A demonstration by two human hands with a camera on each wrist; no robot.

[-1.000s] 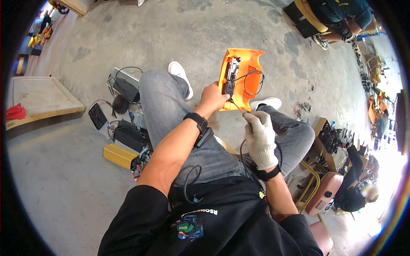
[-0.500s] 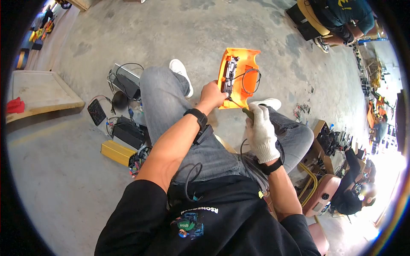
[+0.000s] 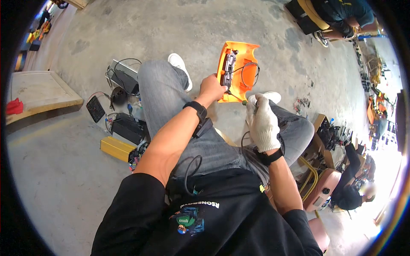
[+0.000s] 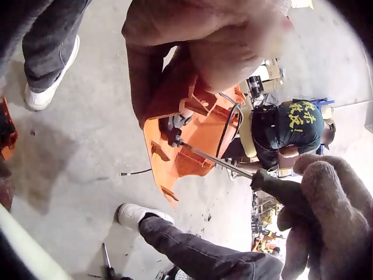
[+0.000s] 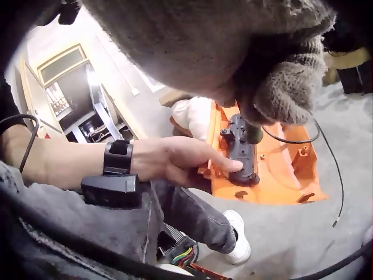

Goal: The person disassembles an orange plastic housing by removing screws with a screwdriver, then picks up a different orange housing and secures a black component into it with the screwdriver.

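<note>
My bare left hand (image 3: 212,88) grips the near left edge of an orange plastic cover (image 3: 247,53), its thumb on a black elongated part (image 5: 245,153) fitted inside. A thin black cable (image 3: 257,72) loops from that part over the cover. My right hand (image 3: 263,126), in a white knitted glove, holds a screwdriver (image 4: 218,160) by its dark green handle. The shaft points into the cover, with the tip right at the near end of the black part, as the left wrist view shows. Glove and handle hide some of the black part in the right wrist view.
Left of my leg lie a gold box (image 3: 117,149), a black box (image 3: 127,130) and a finned silver unit (image 3: 121,77) with wires. A pale wooden panel (image 3: 45,94) is farther left. Cardboard boxes (image 3: 319,123) with cables stand right, and a person (image 3: 344,15) sits upper right.
The cover and both hands have shifted slightly up in the head view. My gloved hand has turned about the screwdriver handle, while the tip stays at the black part. The left hand keeps its grip.
</note>
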